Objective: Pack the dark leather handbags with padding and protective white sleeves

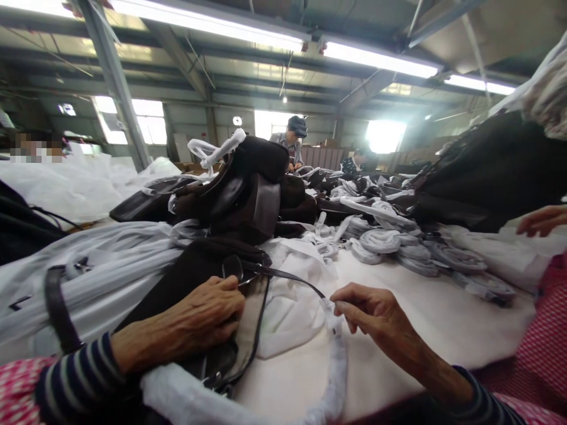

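Observation:
My left hand [199, 319] is closed, pressing down on a dark brown handbag [186, 277] that lies on the white table [425, 319] in front of me. A thin dark strap [287, 276] runs from the bag toward my right hand [372, 310]. That hand pinches the end of a white foam wrapping [334, 360] that sheathes the strap and curves down toward the table's near edge.
A pile of dark handbags [252, 189] stands mid-table, with rolled white wrapped straps [381, 239] to its right. White plastic bags [80, 183] lie at the left. Another person's hand [543, 219] reaches in at the right edge. A worker in a cap [292, 141] stands far back.

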`<state>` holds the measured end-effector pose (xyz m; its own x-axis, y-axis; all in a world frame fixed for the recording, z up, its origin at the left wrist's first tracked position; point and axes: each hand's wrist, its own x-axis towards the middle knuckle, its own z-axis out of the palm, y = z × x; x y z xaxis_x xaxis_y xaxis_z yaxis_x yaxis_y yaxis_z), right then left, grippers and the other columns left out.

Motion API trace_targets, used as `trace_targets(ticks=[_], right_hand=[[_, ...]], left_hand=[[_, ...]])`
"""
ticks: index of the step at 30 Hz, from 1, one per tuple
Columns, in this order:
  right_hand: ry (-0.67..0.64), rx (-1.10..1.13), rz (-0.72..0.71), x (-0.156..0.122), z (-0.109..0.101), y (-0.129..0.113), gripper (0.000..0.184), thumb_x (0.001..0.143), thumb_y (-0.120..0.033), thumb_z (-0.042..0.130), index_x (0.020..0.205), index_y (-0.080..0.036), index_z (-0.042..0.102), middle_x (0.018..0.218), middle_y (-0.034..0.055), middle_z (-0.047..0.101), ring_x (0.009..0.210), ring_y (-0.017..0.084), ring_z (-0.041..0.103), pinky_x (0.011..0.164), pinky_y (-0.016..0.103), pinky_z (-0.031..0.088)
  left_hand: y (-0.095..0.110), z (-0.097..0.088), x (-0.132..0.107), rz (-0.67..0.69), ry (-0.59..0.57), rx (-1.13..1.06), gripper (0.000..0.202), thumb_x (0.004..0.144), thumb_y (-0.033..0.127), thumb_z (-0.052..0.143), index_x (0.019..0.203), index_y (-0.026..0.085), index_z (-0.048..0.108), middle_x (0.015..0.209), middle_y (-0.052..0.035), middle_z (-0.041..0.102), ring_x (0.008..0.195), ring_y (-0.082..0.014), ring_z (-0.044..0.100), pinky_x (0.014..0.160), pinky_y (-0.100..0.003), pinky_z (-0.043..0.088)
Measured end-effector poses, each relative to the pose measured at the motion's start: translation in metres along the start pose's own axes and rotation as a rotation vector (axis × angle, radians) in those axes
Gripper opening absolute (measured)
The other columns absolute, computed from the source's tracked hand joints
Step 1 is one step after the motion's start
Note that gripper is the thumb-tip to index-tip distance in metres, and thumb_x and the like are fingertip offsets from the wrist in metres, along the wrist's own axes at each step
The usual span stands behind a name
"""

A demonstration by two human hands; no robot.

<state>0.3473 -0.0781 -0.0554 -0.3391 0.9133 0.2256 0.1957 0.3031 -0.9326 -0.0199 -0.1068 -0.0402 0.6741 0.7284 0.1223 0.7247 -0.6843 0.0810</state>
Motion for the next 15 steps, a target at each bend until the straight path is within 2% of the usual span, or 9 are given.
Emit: trace_targets(ticks=[2, 4, 6, 8, 10, 12, 15], right_hand=[[-0.06, 0.019, 0.033, -0.014, -0.007, 0.0, 0.025, 0.087, -0.041, 0.071, 0.084, -0.017, 0.076, 0.075, 0.0036, 0.068, 0.055, 0.011, 0.052, 0.051, 0.023, 0.041], [-0.196, 0.026, 0.098, -0.032, -0.01, 0.002, 0.028, 0.09, -0.043, 0.07, 0.08, -0.017, 0.075, 0.073, 0.0034, 0.067, 0.056, 0.012, 0.053, 0.054, 0.025, 0.042], [-0.348, -0.036, 0.121, -0.048, -0.004, 0.006, 0.023, 0.093, -0.04, 0.068, 0.084, -0.02, 0.075, 0.078, 0.0038, 0.068, 0.066, 0.015, 0.06, 0.062, 0.026, 0.046], [-0.455, -0.158, -0.02, -0.058, 0.013, 0.013, 0.014, 0.096, -0.033, 0.066, 0.09, -0.023, 0.075, 0.088, 0.0035, 0.072, 0.082, 0.018, 0.065, 0.073, 0.027, 0.05], [-0.504, -0.331, -0.282, -0.06, 0.039, 0.02, 0.01, 0.098, -0.029, 0.064, 0.098, -0.026, 0.073, 0.1, 0.0029, 0.074, 0.098, 0.02, 0.065, 0.085, 0.028, 0.05], [-0.512, -0.547, -0.51, -0.054, 0.068, 0.026, 0.011, 0.099, -0.029, 0.062, 0.106, -0.026, 0.07, 0.109, 0.0032, 0.074, 0.105, 0.022, 0.063, 0.09, 0.031, 0.049], [-0.511, -0.79, -0.628, -0.033, 0.098, 0.027, 0.027, 0.1, -0.033, 0.059, 0.124, -0.022, 0.063, 0.129, 0.0082, 0.068, 0.115, 0.026, 0.06, 0.099, 0.038, 0.048]], left_hand=[[-0.004, -0.007, -0.006, -0.125, -0.003, -0.087, 0.015, 0.102, 0.026, 0.052, 0.092, 0.022, 0.062, 0.1, -0.0004, 0.059, 0.09, -0.0183, 0.055, 0.084, -0.031, 0.041], [-0.009, -0.013, -0.017, -0.238, 0.024, -0.195, 0.021, 0.105, 0.034, 0.049, 0.097, 0.024, 0.065, 0.104, -0.0006, 0.059, 0.091, -0.0174, 0.057, 0.083, -0.028, 0.043], [-0.012, -0.019, -0.028, -0.329, 0.084, -0.289, 0.028, 0.105, 0.043, 0.048, 0.097, 0.024, 0.066, 0.104, -0.0003, 0.061, 0.093, -0.0176, 0.06, 0.084, -0.026, 0.046], [-0.012, -0.025, -0.037, -0.4, 0.18, -0.376, 0.033, 0.104, 0.05, 0.049, 0.095, 0.023, 0.065, 0.098, -0.0003, 0.064, 0.09, -0.0182, 0.061, 0.082, -0.026, 0.048], [-0.013, -0.029, -0.043, -0.469, 0.278, -0.492, 0.037, 0.101, 0.055, 0.052, 0.093, 0.021, 0.064, 0.09, -0.0007, 0.065, 0.082, -0.0184, 0.061, 0.074, -0.026, 0.05], [-0.016, -0.031, -0.048, -0.571, 0.35, -0.668, 0.038, 0.097, 0.057, 0.057, 0.096, 0.02, 0.063, 0.082, -0.0003, 0.064, 0.072, -0.0174, 0.06, 0.063, -0.024, 0.049], [-0.022, -0.031, -0.054, -0.721, 0.431, -0.897, 0.043, 0.086, 0.06, 0.07, 0.098, 0.02, 0.064, 0.079, 0.0004, 0.063, 0.066, -0.0154, 0.058, 0.056, -0.021, 0.047]])
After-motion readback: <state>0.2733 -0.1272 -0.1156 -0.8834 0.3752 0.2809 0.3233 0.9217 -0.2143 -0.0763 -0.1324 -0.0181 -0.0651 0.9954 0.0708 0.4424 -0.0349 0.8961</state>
